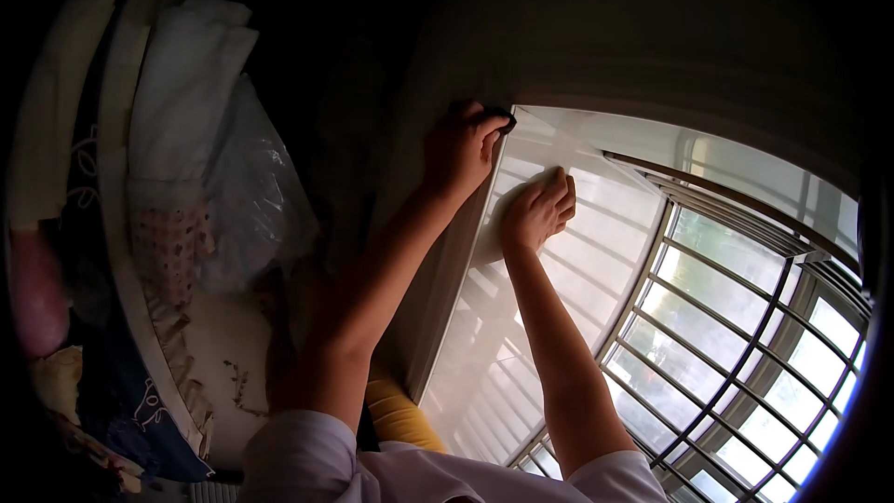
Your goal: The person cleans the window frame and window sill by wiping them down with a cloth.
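Observation:
My left hand (461,151) is raised at the near corner of a pale, glossy sill (549,270). Its fingers are pinched round a small dark object (506,121), too dark to make out. Lower and to the right, my right hand (538,210) rests against the glossy surface with its fingers curled. Whether anything lies inside those fingers is hidden.
A barred window (717,317) fills the right side. At the left hang or lie white cloth (186,84), a clear plastic bag (256,186) and dark blue patterned fabric (140,401). Something yellow (400,414) shows below my left forearm.

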Motion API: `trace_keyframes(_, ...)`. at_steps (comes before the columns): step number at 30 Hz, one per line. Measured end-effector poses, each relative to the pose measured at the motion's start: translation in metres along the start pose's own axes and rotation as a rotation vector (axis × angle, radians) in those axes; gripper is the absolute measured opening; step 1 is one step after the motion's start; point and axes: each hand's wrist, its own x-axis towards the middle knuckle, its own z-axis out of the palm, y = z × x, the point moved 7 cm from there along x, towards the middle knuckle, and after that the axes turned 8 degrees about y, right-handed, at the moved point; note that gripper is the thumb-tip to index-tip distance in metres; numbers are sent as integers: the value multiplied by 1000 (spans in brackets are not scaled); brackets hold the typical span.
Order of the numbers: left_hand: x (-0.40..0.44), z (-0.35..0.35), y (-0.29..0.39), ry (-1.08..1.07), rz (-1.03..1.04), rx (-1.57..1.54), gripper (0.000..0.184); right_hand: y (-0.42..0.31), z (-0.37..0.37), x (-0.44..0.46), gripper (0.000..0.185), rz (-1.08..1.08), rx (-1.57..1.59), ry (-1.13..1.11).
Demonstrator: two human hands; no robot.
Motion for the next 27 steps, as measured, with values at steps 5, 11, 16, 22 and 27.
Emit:
trace_keyframes(5,-12,-5,7,48,-83,12,13,-1,-1,1,48,16,42,-44)
trace_keyframes(11,15,15,-13,114,-114,-15,14,0,-1,-1,48,19,39,-32)
trace_keyframes(16,10,4,-5,40,-103,-24,13,-2,-1,1,47,16,59,-22)
trace_keyframes(22,-25,10,-50,-29,-436,-371,13,-2,-2,1,47,22,41,-35)
trace_keyframes(27,13,25,-39,44,-445,-158,19,1,1,1,48,-10,36,4)
